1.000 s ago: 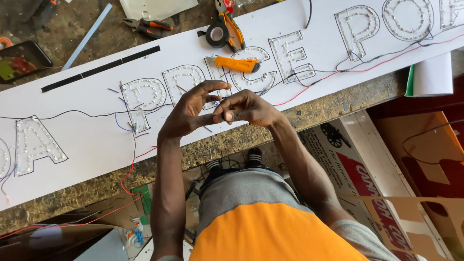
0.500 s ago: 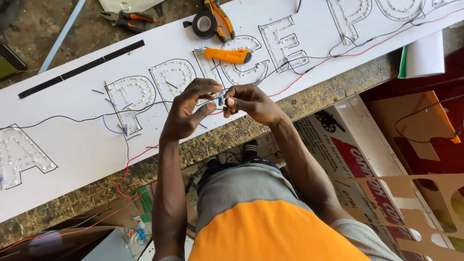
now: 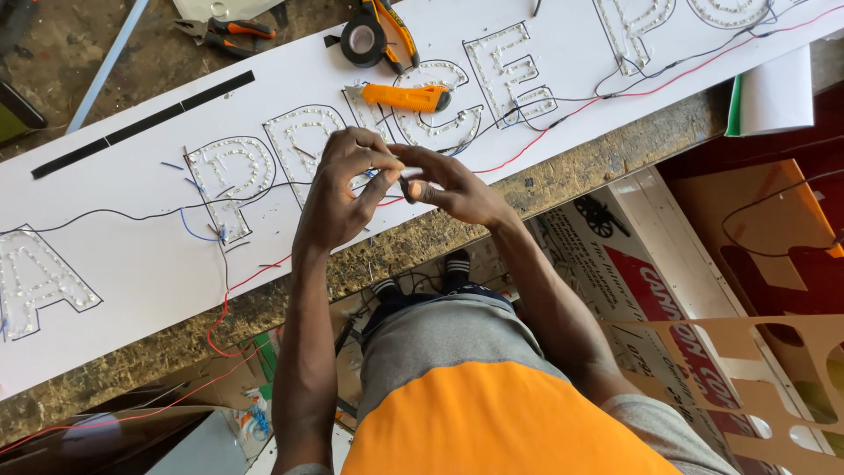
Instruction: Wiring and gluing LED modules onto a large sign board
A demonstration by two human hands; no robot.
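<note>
1. A small pale piece with thin wire ends (image 3: 400, 174), too small to tell exactly, sits pinched between both hands, held just above the long white sign board (image 3: 132, 264) near the outlined letters studded with small lights (image 3: 230, 176).
2. The left hand (image 3: 338, 198) is curled nearly closed, its thumb and fingertips (image 3: 387, 163) gripping the piece from above.
3. The right hand (image 3: 448, 189) is also almost closed, fingertips meeting the left hand's at the piece; whether it twists or only steadies the wire I cannot tell.
4. Judged from this, the step in hand is joining or preparing a wire end for the lettering; the next move calls for a fine, steady pinch and lowering the piece to the board among the black and red wires (image 3: 527, 149) without snagging them.
5. Beyond the hands, an orange utility knife (image 3: 406, 97) lies on the board, with a roll of black tape (image 3: 362, 42) near it and orange-handled pliers (image 3: 224, 33) farther off.
6. The board rests on a rough speckled counter (image 3: 607, 163), and printed cardboard boxes (image 3: 651, 273) stand below it.
</note>
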